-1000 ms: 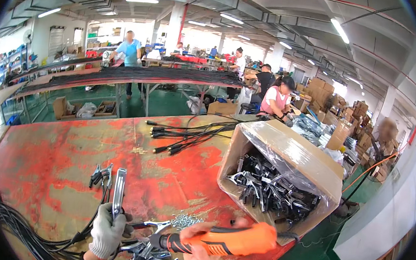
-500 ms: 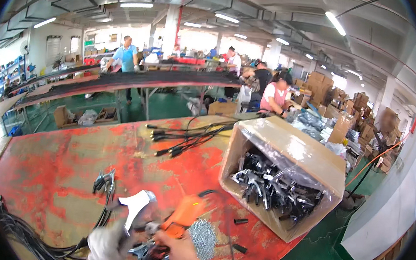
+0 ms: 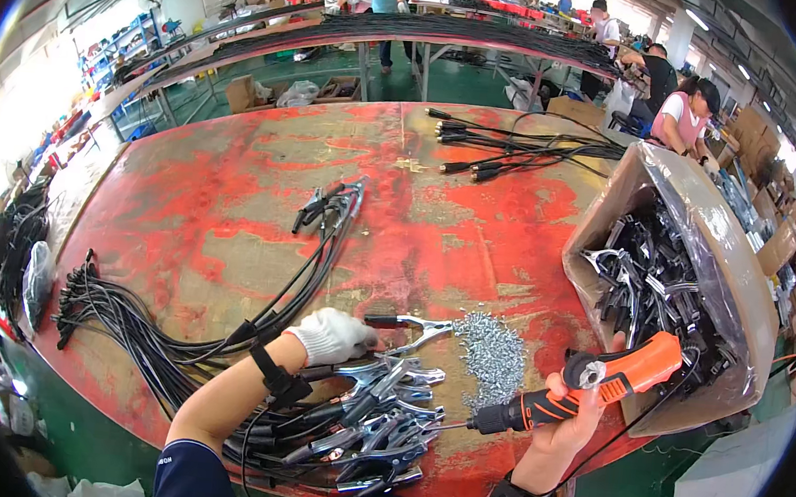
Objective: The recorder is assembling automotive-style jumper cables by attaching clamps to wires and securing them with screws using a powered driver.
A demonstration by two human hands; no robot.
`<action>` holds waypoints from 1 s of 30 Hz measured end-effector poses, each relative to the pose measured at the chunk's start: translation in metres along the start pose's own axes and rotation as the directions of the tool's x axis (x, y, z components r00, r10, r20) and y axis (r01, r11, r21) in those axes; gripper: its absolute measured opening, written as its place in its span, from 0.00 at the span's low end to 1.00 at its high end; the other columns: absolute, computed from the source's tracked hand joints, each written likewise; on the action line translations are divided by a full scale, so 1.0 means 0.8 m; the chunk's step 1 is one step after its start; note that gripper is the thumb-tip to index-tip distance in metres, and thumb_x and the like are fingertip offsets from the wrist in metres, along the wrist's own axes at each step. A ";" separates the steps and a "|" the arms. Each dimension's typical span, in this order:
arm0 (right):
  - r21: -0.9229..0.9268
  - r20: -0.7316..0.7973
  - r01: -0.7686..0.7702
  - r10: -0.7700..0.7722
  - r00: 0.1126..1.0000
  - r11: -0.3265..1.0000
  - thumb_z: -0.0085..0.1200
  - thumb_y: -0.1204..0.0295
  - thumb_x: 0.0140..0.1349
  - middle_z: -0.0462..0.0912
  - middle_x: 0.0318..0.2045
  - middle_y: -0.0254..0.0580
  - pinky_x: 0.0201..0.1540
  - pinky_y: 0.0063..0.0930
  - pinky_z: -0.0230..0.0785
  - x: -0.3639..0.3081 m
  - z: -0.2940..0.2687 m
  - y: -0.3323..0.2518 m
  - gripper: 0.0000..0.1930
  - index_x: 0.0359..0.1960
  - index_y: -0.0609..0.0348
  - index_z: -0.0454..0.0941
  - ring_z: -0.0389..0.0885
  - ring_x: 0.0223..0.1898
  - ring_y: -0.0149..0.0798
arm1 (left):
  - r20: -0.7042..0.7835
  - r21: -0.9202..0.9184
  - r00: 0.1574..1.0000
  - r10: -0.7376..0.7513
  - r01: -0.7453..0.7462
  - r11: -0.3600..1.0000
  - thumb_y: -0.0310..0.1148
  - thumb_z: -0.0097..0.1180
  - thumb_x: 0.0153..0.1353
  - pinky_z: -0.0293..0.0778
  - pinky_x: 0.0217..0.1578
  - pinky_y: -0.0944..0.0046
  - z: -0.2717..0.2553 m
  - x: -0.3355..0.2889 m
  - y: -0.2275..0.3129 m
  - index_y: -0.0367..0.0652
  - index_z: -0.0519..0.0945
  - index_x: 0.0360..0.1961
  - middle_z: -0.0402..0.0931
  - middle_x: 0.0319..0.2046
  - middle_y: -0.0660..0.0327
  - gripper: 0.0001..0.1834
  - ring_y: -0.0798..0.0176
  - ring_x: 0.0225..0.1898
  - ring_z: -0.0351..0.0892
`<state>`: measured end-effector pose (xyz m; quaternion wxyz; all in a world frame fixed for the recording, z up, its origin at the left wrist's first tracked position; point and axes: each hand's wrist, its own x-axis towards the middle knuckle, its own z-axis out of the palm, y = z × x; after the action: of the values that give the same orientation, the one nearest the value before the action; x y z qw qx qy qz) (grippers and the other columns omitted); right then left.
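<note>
My left hand (image 3: 332, 335), in a white glove, has its fingers closed at the handle end of a silver spring clamp (image 3: 427, 331) with a black grip. Right below it lies a heap of silver clamps (image 3: 382, 427) with black cables. My bare right hand (image 3: 575, 414) is wrapped round an orange and black power screwdriver (image 3: 585, 382), whose bit points left over the table toward the clamp heap. Between the hands, a pile of small silver screws (image 3: 493, 356) lies on the worn red table (image 3: 263, 166).
An open cardboard box (image 3: 741, 279) of clamp parts stands on its side at the right. Black cables (image 3: 140, 330) lie at the left, with cable ends (image 3: 502, 144) at the far edge. Clamps on cables (image 3: 331, 207) rest mid-table. Several people work beyond.
My view has tilted down and turned left. The screwdriver has moved away from my left hand to the right of the screws. A white shape near my left hand no longer shows.
</note>
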<state>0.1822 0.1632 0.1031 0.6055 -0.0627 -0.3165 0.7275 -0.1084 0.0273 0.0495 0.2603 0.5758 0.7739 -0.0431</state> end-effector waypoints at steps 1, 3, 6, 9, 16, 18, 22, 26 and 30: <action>0.004 -0.005 -0.001 0.001 1.000 1.000 0.51 0.78 0.60 0.73 0.36 0.41 0.30 0.24 0.67 -0.002 -0.005 0.002 0.29 0.63 0.57 0.58 0.69 0.30 0.30 | 0.013 -0.089 0.999 0.047 -0.046 0.995 0.48 0.48 0.65 0.75 0.44 0.56 0.008 0.004 -0.006 0.58 0.78 0.52 0.81 0.43 0.54 0.18 0.50 0.45 0.80; -0.020 -0.026 -0.078 0.077 0.997 0.997 0.51 0.77 0.60 0.73 0.36 0.40 0.30 0.26 0.69 -0.005 -0.014 0.003 0.35 0.68 0.57 0.50 0.71 0.31 0.31 | 0.001 -0.166 0.999 0.040 -0.039 0.985 0.48 0.49 0.64 0.75 0.44 0.56 0.013 0.024 -0.014 0.57 0.78 0.52 0.81 0.42 0.54 0.18 0.50 0.45 0.80; -0.044 -0.038 -0.108 0.106 0.994 0.993 0.52 0.77 0.59 0.74 0.37 0.40 0.30 0.29 0.72 -0.011 -0.022 0.007 0.37 0.69 0.59 0.47 0.75 0.34 0.33 | 0.043 -0.230 0.998 0.041 -0.030 0.973 0.48 0.50 0.64 0.74 0.44 0.57 0.010 0.042 -0.005 0.54 0.78 0.52 0.81 0.42 0.54 0.19 0.50 0.44 0.80; -0.085 -0.072 -0.080 0.074 0.995 0.993 0.54 0.78 0.57 0.74 0.39 0.40 0.30 0.30 0.73 -0.013 -0.028 0.012 0.38 0.68 0.59 0.49 0.75 0.34 0.34 | 0.063 -0.168 0.991 0.117 -0.105 0.980 0.48 0.53 0.62 0.75 0.41 0.58 0.017 0.060 0.000 0.53 0.79 0.50 0.82 0.39 0.55 0.19 0.51 0.41 0.81; -0.105 -0.098 -0.131 0.121 0.988 0.986 0.53 0.81 0.54 0.75 0.40 0.39 0.31 0.30 0.74 -0.007 -0.027 0.019 0.40 0.69 0.57 0.49 0.75 0.34 0.34 | 0.073 0.171 0.988 0.133 -0.144 0.975 0.37 0.50 0.59 0.74 0.38 0.49 0.016 0.075 0.022 0.50 0.78 0.47 0.80 0.36 0.52 0.15 0.45 0.40 0.80; -0.095 -0.126 -0.138 0.125 0.984 0.986 0.53 0.82 0.54 0.74 0.40 0.39 0.31 0.30 0.74 -0.007 -0.028 0.020 0.40 0.69 0.57 0.49 0.75 0.33 0.34 | 0.014 0.074 0.993 0.121 -0.122 0.990 0.37 0.50 0.60 0.74 0.39 0.49 0.011 0.067 0.022 0.50 0.78 0.47 0.80 0.36 0.52 0.15 0.45 0.41 0.80; -0.116 -0.132 -0.127 0.112 0.985 0.985 0.54 0.82 0.53 0.74 0.40 0.38 0.32 0.30 0.75 -0.013 -0.026 0.009 0.42 0.69 0.56 0.48 0.76 0.34 0.34 | -0.215 -0.442 0.975 -0.061 -0.042 0.896 0.38 0.52 0.64 0.76 0.39 0.58 0.012 0.048 -0.006 0.44 0.74 0.47 0.80 0.35 0.54 0.14 0.57 0.37 0.80; -0.138 -0.125 -0.068 0.051 0.991 0.988 0.56 0.82 0.52 0.73 0.38 0.35 0.31 0.27 0.75 -0.013 -0.026 0.013 0.45 0.71 0.51 0.46 0.76 0.33 0.31 | -0.270 -0.928 0.934 -0.233 -0.188 0.321 0.32 0.50 0.66 0.74 0.32 0.71 -0.010 0.012 -0.010 0.35 0.69 0.48 0.78 0.43 0.54 0.14 0.70 0.34 0.77; -0.089 -0.109 -0.113 0.104 0.989 0.990 0.57 0.83 0.52 0.73 0.38 0.34 0.29 0.25 0.75 -0.020 -0.003 0.013 0.47 0.72 0.48 0.43 0.76 0.32 0.30 | -0.247 -0.947 0.910 -0.334 -0.299 -0.115 0.32 0.53 0.62 0.70 0.27 0.75 -0.032 -0.064 -0.017 0.35 0.67 0.54 0.78 0.42 0.56 0.20 0.71 0.31 0.76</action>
<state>0.1786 0.1484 0.0911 0.5770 -0.1462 -0.3149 0.7393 -0.1196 -0.0122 0.0916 0.4291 0.1670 0.5832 0.6692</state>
